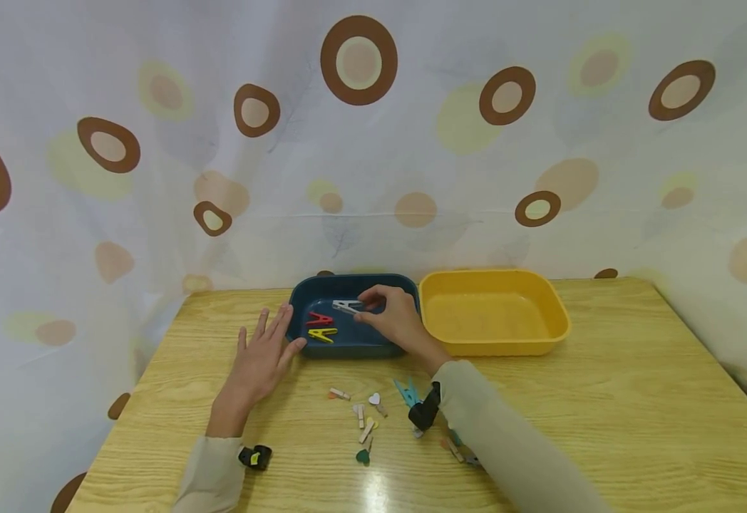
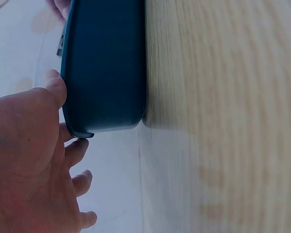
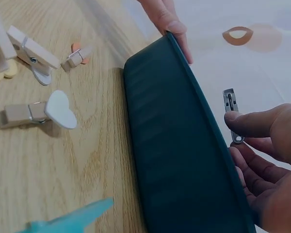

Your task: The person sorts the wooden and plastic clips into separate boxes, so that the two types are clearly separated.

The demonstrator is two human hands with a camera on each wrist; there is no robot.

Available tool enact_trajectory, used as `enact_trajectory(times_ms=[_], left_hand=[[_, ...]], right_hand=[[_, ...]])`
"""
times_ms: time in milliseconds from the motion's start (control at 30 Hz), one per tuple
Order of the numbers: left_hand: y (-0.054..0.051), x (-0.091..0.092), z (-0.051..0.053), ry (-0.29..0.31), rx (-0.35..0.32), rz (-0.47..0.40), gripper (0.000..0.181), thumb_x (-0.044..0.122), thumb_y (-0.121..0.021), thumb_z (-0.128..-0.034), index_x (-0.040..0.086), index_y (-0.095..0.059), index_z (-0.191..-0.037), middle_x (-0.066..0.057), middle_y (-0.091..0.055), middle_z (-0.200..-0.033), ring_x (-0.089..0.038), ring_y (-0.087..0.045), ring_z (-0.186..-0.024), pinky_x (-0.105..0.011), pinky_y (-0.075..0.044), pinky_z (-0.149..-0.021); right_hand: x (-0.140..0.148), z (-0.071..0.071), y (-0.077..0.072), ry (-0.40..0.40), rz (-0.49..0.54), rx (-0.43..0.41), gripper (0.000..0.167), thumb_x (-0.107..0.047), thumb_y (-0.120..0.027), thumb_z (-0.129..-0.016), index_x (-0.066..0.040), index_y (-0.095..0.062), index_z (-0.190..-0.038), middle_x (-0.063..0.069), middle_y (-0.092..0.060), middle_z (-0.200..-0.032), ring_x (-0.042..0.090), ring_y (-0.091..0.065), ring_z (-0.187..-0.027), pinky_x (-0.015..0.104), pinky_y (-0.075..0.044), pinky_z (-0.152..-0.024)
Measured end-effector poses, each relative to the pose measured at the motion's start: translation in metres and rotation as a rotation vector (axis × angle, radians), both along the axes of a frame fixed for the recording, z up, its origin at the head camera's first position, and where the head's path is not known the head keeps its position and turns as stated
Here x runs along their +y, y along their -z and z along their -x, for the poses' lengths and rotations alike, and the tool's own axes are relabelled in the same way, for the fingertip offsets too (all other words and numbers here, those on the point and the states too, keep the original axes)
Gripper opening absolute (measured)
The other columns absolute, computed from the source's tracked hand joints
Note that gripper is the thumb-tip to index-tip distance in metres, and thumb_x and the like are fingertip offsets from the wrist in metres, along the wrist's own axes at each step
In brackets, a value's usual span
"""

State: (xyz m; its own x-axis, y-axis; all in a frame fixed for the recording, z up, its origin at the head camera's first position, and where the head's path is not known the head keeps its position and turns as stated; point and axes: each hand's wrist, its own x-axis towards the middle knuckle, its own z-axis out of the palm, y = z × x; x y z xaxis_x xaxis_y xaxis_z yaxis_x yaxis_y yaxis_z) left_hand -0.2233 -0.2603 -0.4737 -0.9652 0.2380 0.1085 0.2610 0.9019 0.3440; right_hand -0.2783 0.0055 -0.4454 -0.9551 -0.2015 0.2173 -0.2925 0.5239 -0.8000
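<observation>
I have the wooden table (image 1: 636, 399) under everything, with the yellow tray (image 1: 495, 348) just right of my landmark, the dark blue tray (image 1: 348, 352). At that dark blue tray's left end I read the left hand (image 1: 261, 363) as holding nothing closed: fingers spread and mostly straight, tips and thumb touching the rim. The right hand (image 1: 399, 320) reaches over the tray's near wall and pinches the gray clip (image 1: 346, 306) by its right end, between thumb and fingers. The relation I watch is this: the clip hangs over the tray's interior, left of the right hand's wrist, its long axis running roughly along the tray's length, free end toward the left wall. The right hand is plainly the nearer one. On the tray's floor, left of and nearer me than the gray clip, lie the red clip (image 1: 320, 319) and the yellow clip (image 1: 319, 333).
</observation>
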Motion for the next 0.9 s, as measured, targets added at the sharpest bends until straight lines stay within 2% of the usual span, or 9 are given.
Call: enact_trajectory(times_ms=[367, 600, 900], left_hand=[[0.000, 0.000, 0.001, -0.005, 0.013, 0.010, 0.072, 0.049, -0.041, -0.1093, 0.009, -0.019, -0.165, -0.009, -0.019, -0.170, -0.041, -0.011, -0.156, -0.075, -0.005, -0.115], [-0.003, 0.001, 0.001, -0.006, 0.023, 0.011, 0.072, 0.049, -0.041, -0.1094, 0.008, -0.020, -0.165, -0.010, -0.019, -0.169, -0.042, -0.011, -0.155, -0.075, -0.006, -0.115], [0.001, 0.000, 0.000, -0.002, -0.003, 0.011, 0.073, 0.051, -0.039, -0.1093, 0.010, -0.017, -0.166, -0.008, -0.017, -0.170, -0.040, -0.010, -0.156, -0.074, -0.005, -0.116]], right_hand=[[-0.016, 0.020, 0.010, 0.017, -0.005, -0.022, 0.026, -0.012, -0.088, -0.083, -0.007, -0.076, -0.105, 0.007, -0.075, -0.100, 0.021, -0.069, -0.089, 0.037, -0.058, -0.080], [-0.024, 0.035, 0.013, 0.027, 0.016, -0.077, 0.025, -0.011, -0.087, -0.084, -0.005, -0.076, -0.105, 0.008, -0.074, -0.101, 0.023, -0.069, -0.091, 0.038, -0.058, -0.083], [-0.037, 0.045, 0.023, 0.039, -0.013, -0.125, 0.025, -0.012, -0.087, -0.084, -0.005, -0.076, -0.105, 0.007, -0.074, -0.099, 0.022, -0.069, -0.091, 0.037, -0.058, -0.081]])
